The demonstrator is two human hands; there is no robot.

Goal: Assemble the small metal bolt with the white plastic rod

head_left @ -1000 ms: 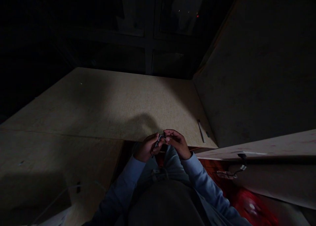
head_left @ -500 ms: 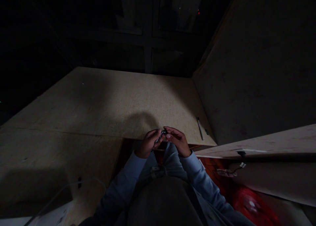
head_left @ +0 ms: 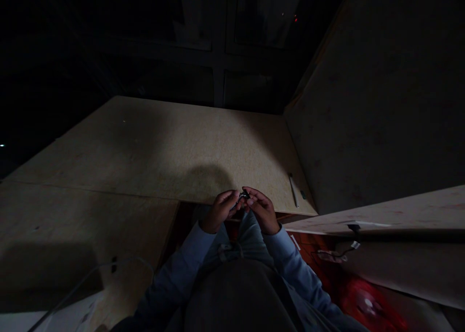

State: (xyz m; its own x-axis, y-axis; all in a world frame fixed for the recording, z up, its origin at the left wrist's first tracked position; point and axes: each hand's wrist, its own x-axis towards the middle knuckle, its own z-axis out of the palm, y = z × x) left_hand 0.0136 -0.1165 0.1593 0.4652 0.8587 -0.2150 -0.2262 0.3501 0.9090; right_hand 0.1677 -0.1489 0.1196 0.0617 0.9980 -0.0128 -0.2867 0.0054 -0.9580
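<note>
Close together at the front edge of the wooden table (head_left: 189, 133), my two hands work over a small dark object with a shiny, silvery part (head_left: 244, 195). The dim light hides its exact kind. My left hand (head_left: 221, 210) is closed around its left end, the thumb lying on top. From the other side, my right hand (head_left: 262, 208) pinches the black end between thumb and fingertips. Further right on the tabletop lies a thin whitish pen-like stick (head_left: 294, 190) with a dark tip, and beside it a small dark piece (head_left: 303, 195).
A pale cable (head_left: 87, 274) crosses the lower-left tabletop near a small black item (head_left: 114, 264). On the right rises a tall panel (head_left: 381, 104). Below it are a dark cord with a white tag (head_left: 355, 245) and a red translucent bag (head_left: 370, 303) on the floor.
The object's black end shows more clearly between the hands, and my right thumb has shifted slightly down along it. My left hand keeps its hold. The view has moved a little.
</note>
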